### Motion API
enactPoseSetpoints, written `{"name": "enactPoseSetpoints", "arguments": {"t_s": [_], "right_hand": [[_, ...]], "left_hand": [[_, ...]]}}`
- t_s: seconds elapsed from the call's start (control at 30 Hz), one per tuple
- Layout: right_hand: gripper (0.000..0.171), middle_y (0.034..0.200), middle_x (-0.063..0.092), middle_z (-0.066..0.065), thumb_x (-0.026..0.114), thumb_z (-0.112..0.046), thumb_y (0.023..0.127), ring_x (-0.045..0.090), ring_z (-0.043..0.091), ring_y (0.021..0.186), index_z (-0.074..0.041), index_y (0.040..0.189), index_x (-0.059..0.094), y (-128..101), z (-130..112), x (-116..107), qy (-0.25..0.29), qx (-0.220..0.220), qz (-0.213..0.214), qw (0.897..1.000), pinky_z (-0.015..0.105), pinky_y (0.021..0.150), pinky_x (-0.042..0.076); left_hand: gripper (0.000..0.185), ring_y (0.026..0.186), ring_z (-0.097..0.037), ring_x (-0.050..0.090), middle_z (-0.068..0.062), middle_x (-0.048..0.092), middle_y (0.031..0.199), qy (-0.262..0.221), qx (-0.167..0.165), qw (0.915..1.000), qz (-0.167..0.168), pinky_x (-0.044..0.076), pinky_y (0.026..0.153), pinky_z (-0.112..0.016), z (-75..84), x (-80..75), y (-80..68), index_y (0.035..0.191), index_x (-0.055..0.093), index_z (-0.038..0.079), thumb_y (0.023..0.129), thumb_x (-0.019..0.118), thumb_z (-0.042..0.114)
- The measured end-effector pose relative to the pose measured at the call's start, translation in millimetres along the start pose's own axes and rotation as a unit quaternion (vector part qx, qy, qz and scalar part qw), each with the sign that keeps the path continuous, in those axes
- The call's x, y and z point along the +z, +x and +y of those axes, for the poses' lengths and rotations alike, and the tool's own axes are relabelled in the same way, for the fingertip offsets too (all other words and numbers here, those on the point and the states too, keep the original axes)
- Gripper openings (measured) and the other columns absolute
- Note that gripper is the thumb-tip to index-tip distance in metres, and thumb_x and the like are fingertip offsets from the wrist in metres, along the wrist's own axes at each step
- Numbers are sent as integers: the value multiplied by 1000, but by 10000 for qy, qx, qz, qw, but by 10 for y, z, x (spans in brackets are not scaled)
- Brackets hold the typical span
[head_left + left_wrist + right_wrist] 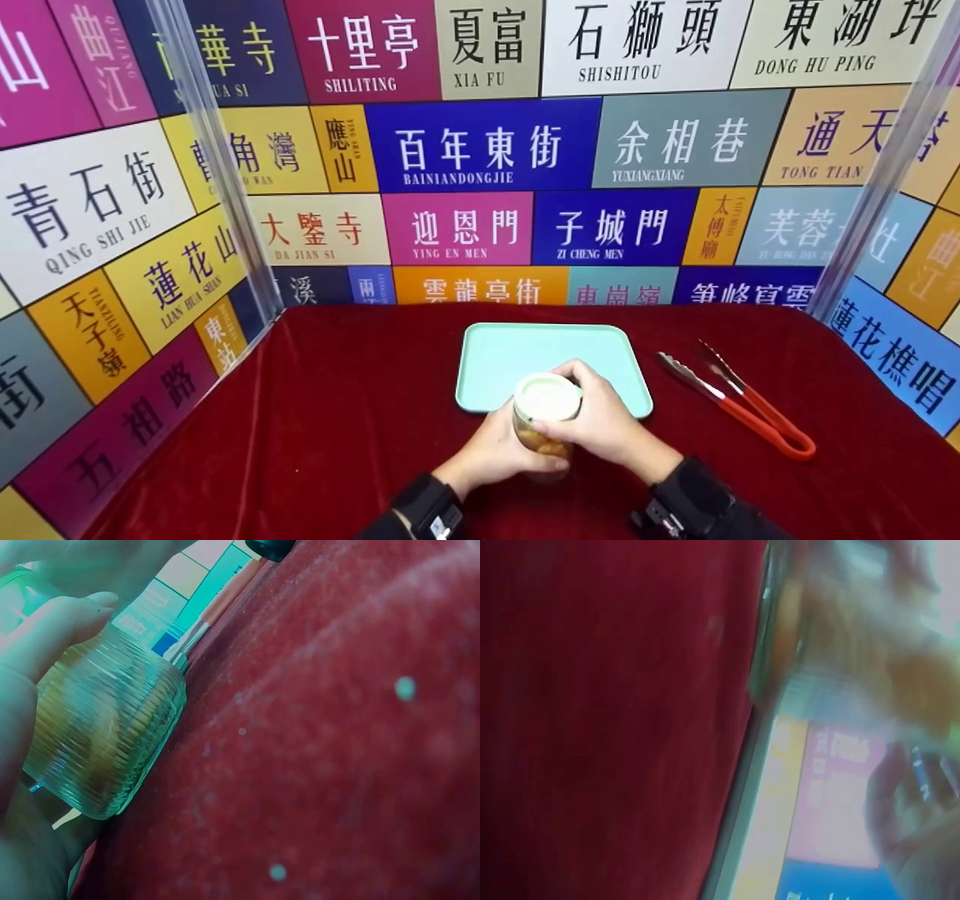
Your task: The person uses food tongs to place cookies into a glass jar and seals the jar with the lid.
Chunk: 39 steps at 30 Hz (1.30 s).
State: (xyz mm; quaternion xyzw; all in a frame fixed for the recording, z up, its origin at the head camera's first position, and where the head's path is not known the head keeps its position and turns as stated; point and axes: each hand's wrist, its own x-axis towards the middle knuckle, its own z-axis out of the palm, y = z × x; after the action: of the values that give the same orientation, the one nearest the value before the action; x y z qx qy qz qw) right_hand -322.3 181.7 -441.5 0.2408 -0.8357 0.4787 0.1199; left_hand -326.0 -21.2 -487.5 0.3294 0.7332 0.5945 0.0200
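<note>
A ribbed glass jar (541, 441) with brownish-yellow contents stands at the front of the red cloth, just before a mint-green tray (540, 352). Its round pale green lid (549, 399) sits on top. My left hand (489, 454) grips the jar's body, and in the left wrist view the thumb lies across the ribbed glass (109, 724). Around the lid curl the fingers and thumb of my right hand (606, 421). The right wrist view is blurred, with part of the right hand (922, 847) at its lower right. What the jar contains is hard to make out.
Tongs with red handles (756, 428) lie spread on the cloth (337, 420) to the right of the tray. Colourful sign panels (480, 146) line the walls behind and at both sides. Clear upright strips (225, 157) stand at the corners.
</note>
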Motion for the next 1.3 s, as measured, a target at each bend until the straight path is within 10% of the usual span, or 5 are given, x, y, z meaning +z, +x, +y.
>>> {"name": "enactPoseSetpoints", "arguments": {"t_s": [0.3, 0.6, 1.3], "right_hand": [[73, 120, 67, 5, 99, -31, 72, 62, 22, 111, -8, 128, 58, 16, -23, -70, 189, 57, -584, 9981, 40, 98, 49], [73, 142, 63, 11, 86, -16, 89, 57, 23, 133, -9, 154, 53, 34, 107, -246, 1471, 25, -1769, 9732, 26, 111, 42], [59, 126, 72, -5, 94, -37, 79, 65, 18, 113, -16, 131, 74, 35, 4, -144, -250, -396, -561, 9973, 37, 91, 52]], "left_hand": [[86, 120, -14, 66, 7, 67, 132, -294, 4, 9994, -185, 53, 105, -32, -17, -13, 16, 146, 55, 23, 73, 100, 20], [87, 122, -12, 64, 7, 67, 132, -289, -89, 9994, -196, 50, 108, -30, -32, -1, 24, 147, 53, 20, 74, 99, 20], [82, 115, -12, 67, 9, 69, 126, -58, -54, 10000, 12, 53, 104, -30, 13, -9, 12, 141, 59, 23, 71, 101, 22]]}}
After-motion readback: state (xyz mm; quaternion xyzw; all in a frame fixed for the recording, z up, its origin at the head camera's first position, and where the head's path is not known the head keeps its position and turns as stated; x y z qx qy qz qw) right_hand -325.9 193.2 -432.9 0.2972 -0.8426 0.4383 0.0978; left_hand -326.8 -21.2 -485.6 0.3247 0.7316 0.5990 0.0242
